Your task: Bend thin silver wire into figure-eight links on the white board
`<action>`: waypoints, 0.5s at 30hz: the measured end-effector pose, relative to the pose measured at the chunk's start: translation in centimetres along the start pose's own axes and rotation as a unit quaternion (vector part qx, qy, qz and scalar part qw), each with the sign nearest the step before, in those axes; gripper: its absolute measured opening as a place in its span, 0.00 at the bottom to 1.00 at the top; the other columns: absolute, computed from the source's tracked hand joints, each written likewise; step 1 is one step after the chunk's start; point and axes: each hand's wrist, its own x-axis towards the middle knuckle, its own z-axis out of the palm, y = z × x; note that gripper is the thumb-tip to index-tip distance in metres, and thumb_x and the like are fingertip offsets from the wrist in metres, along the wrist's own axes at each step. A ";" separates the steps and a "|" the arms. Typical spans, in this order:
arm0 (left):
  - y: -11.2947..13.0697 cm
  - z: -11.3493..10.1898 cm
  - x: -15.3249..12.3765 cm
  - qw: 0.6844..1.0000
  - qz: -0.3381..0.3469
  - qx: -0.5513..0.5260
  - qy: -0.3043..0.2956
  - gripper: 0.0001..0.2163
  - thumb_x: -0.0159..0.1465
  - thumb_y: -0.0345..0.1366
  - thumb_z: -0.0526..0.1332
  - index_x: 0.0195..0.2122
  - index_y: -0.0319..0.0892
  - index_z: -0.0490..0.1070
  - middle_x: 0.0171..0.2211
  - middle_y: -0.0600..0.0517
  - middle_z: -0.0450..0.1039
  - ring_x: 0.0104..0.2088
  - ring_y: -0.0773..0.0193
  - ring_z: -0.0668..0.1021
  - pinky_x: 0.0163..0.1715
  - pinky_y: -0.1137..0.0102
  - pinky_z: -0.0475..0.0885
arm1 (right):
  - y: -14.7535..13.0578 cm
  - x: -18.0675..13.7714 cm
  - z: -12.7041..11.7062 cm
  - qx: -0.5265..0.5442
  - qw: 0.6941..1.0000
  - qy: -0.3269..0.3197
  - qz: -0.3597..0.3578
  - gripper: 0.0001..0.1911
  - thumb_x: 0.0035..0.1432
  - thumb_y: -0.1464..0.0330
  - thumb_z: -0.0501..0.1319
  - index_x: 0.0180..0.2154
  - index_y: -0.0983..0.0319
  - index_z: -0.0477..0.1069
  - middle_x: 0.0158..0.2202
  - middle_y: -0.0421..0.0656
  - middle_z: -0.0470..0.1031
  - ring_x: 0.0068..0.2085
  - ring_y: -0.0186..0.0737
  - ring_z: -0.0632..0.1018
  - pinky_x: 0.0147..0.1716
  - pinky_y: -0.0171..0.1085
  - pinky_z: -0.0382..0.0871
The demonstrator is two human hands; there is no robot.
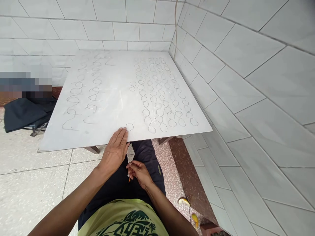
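A white board (110,108) lies flat in front of me, covered with rows of thin wire loops (161,95). My left hand (115,149) rests flat on the board's near edge, fingers stretched out together, its fingertips beside a single small wire ring (129,127). My right hand (138,172) is lower, over my lap, its fingers pinched on a small orange and white thing that I cannot name.
A white tiled wall (246,82) runs close along the right of the board, another behind it. Dark cloth on a low frame (24,113) lies at the left on the speckled floor. A cable (175,19) hangs in the corner.
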 end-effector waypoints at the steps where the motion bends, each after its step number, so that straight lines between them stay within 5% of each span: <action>1: -0.3 -0.1 -0.4 1.000 0.008 -0.006 -0.005 0.26 0.74 0.31 0.52 0.73 0.37 0.53 0.70 0.37 0.60 0.72 0.47 0.60 0.69 0.46 0.62 | -0.6 -0.2 0.2 0.004 1.000 -0.001 -0.010 0.23 0.53 0.50 0.71 0.31 0.64 0.77 0.22 0.38 0.72 0.19 0.29 0.69 0.19 0.31 0.61; 9: -1.6 -1.8 -1.5 0.989 -0.006 -0.145 -0.018 0.22 0.74 0.27 0.50 0.66 0.43 0.69 0.66 0.43 0.69 0.68 0.52 0.69 0.68 0.50 0.66 | -5.7 -1.1 2.2 0.001 0.996 -0.015 -0.087 0.18 0.59 0.53 0.69 0.33 0.63 0.78 0.23 0.38 0.72 0.21 0.30 0.69 0.21 0.31 0.61; 12: -0.3 -2.8 -1.6 0.959 -0.131 -0.240 0.070 0.15 0.74 0.35 0.55 0.57 0.45 0.77 0.57 0.45 0.78 0.59 0.54 0.78 0.63 0.53 0.71 | -6.8 -1.5 3.0 -0.012 0.994 -0.013 -0.108 0.18 0.61 0.53 0.68 0.33 0.63 0.77 0.23 0.38 0.72 0.21 0.30 0.69 0.21 0.32 0.61; 15: 1.3 -3.4 -1.9 0.869 -0.297 -0.381 0.112 0.13 0.72 0.43 0.61 0.50 0.45 0.81 0.50 0.47 0.82 0.48 0.55 0.82 0.56 0.57 0.76 | -7.6 -2.2 3.9 -0.035 0.989 -0.002 -0.142 0.17 0.64 0.54 0.66 0.35 0.62 0.77 0.25 0.38 0.73 0.22 0.31 0.69 0.21 0.32 0.61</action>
